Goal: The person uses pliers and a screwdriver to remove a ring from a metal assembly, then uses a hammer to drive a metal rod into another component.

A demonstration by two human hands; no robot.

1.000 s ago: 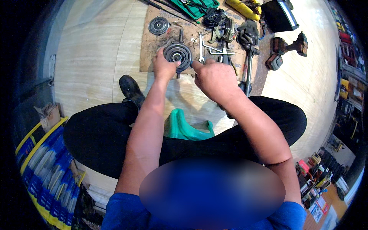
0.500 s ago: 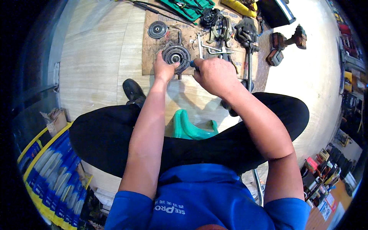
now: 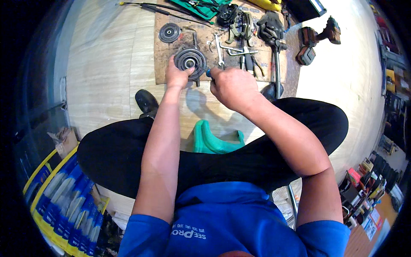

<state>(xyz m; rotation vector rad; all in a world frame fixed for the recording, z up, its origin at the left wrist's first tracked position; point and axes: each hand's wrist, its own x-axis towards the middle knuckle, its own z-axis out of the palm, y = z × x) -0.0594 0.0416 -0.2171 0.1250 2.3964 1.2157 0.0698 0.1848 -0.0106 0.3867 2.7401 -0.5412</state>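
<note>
Left hand (image 3: 176,78): fingers gripping grooved pulley (image 3: 189,63), thumb on its face | right hand (image 3: 235,85): fingers closed on blue-handled tool (image 3: 208,73) beside pulley | combination wrench (image 3: 218,49) on cardboard (image 3: 162,60)

You are in a workshop, shown by the stained brown cardboard sheet (image 3: 163,64), slim silver metal wrench (image 3: 219,49) and black-and-brown cordless power tool (image 3: 331,31) before you.

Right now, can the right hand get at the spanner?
Probably yes: the spanner lies uncovered just beyond the right hand, though its grip looks taken up by a blue-ended tool.
</note>
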